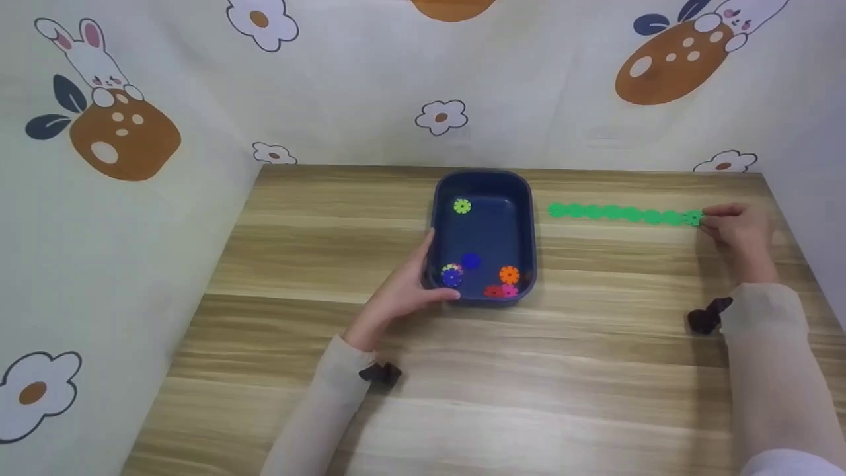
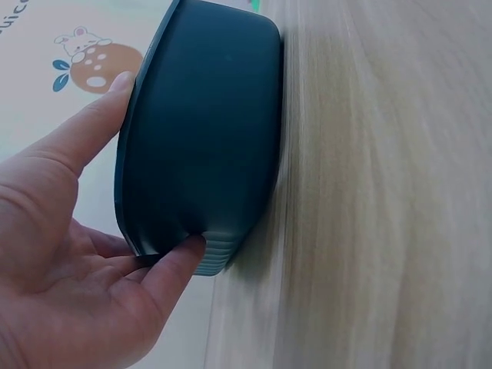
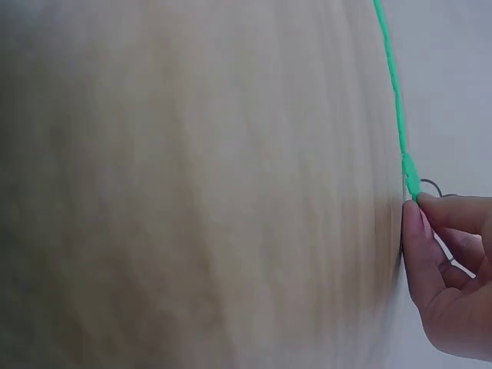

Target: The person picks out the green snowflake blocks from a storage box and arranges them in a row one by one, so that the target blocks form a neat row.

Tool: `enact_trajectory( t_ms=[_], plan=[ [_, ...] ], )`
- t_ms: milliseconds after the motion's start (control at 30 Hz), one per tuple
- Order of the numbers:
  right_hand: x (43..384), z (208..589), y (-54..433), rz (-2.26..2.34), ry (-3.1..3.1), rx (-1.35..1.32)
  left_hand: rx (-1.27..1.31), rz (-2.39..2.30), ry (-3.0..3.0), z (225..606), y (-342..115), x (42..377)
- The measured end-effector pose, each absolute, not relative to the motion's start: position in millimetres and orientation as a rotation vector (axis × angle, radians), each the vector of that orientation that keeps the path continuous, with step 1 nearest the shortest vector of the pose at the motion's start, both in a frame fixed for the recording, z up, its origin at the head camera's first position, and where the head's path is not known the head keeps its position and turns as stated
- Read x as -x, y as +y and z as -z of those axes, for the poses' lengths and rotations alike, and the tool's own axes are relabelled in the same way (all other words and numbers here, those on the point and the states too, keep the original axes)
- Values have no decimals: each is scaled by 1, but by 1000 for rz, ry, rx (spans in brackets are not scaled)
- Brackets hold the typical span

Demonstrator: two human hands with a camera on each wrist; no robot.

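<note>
My left hand grips the left side and near left corner of a dark blue plastic bin. In the left wrist view, fingers and thumb curl about the rim of the bin. Inside it lie a yellow-green notched disc, an orange one, and several blue, red and pink ones. To the right, a long chain of green interlocking discs lies across the table. Its right end is pinched between thumb and fingertips of my right hand; the right wrist view shows the green chain edge-on.
Everything sits on a wood-grain table. Pale fabric walls with rabbits and flowers enclose its back and sides. A dark wrist camera is on the left sleeve, another dark camera on the right.
</note>
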State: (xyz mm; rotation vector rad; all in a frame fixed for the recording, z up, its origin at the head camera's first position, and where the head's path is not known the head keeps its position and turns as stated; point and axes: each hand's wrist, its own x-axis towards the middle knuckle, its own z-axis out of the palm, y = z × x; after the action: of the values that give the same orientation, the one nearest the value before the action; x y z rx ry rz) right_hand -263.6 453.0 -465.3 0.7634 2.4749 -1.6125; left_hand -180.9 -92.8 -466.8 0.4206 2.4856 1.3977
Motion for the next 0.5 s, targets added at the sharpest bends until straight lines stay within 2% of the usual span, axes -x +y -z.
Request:
enact_trajectory(
  t_ms=[167,500],
  plan=[
    [261,464,455,1504,2542,-726,-436,-1388,2492,466,-93,186],
    [247,450,464,1795,2367,-788,-410,-1386,2512,465,-94,193]
  ],
)
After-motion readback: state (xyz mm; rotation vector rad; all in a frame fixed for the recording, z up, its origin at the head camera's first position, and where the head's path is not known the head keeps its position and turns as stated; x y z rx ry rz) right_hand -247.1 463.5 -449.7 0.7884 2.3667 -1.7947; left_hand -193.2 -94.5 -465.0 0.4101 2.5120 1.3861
